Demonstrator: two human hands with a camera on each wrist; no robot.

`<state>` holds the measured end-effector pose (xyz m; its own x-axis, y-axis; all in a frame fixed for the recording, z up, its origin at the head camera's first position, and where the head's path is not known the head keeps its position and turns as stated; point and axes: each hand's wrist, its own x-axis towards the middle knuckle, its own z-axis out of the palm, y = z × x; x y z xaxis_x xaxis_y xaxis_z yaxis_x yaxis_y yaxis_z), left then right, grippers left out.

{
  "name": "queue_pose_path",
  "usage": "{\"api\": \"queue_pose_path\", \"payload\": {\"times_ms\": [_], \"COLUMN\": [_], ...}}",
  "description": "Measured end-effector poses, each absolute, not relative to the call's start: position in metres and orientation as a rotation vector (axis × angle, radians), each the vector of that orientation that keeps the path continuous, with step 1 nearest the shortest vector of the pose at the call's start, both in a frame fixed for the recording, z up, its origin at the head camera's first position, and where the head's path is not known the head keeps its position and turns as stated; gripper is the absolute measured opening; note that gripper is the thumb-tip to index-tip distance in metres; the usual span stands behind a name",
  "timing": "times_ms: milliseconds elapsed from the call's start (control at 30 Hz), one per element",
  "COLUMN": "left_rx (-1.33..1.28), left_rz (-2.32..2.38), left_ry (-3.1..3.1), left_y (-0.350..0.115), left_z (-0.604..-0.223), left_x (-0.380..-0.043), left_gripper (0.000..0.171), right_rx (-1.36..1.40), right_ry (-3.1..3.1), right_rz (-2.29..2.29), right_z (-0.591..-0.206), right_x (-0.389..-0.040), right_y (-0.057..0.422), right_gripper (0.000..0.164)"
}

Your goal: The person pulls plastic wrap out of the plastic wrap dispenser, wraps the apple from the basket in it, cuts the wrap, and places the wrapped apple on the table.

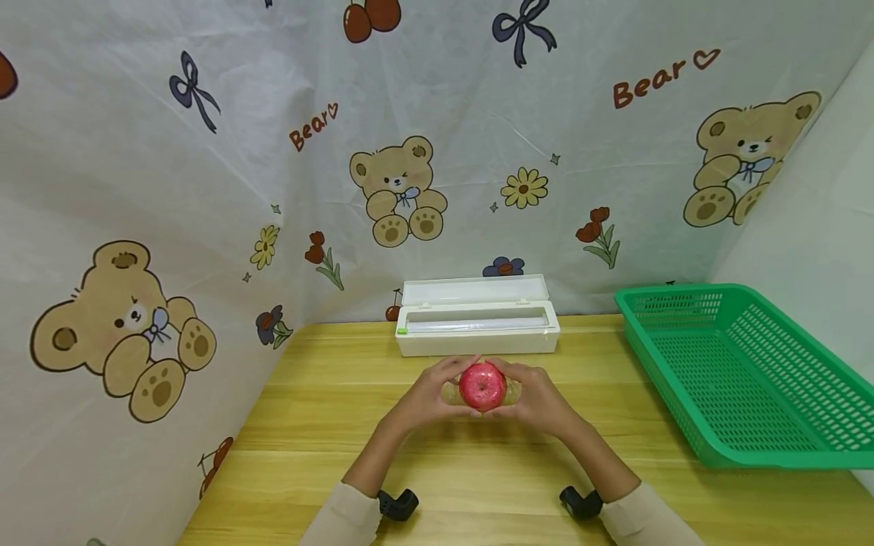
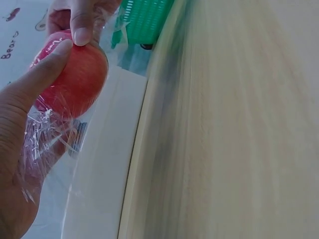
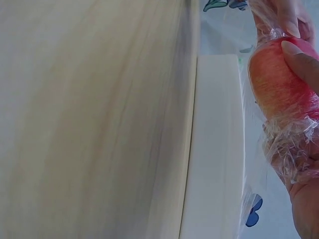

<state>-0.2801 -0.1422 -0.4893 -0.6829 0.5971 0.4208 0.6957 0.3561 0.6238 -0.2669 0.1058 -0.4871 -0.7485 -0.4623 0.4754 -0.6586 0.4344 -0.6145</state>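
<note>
Between both hands is a red apple [image 1: 482,386] wrapped in clear plastic film, held above the wooden table. My left hand [image 1: 432,392] grips its left side, the thumb lying over the skin. From the right, my right hand [image 1: 536,396] holds it the same way, and the two hands' fingertips come together around the fruit. Crumpled cling film [image 2: 47,142] bunches out from the apple into the left palm. More gathered film [image 3: 289,144] sticks out on the right hand's side. The far fingers are partly hidden behind the apple and film.
Behind the hands, a white cling film box [image 1: 478,343] stands with its lid up and a roll inside. A green plastic basket [image 1: 724,455] sits at the right of the wooden table [image 1: 328,425]. A bear-printed cloth [image 1: 464,98] hangs at the back and left.
</note>
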Motion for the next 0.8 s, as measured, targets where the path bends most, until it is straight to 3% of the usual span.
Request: {"api": "queue_pose_path", "payload": {"times_ms": [800], "left_rx": [-1.272], "left_rz": [-1.178], "left_ry": [-2.376], "left_y": [-0.1410], "left_z": [-0.4908], "left_x": [-0.2809], "left_gripper": [0.082], "right_rx": [0.935], "right_ry": [-2.509], "right_rz": [1.276], "right_z": [-0.4861], "right_x": [-0.2664], "right_y": [0.1081], "right_gripper": [0.083]}}
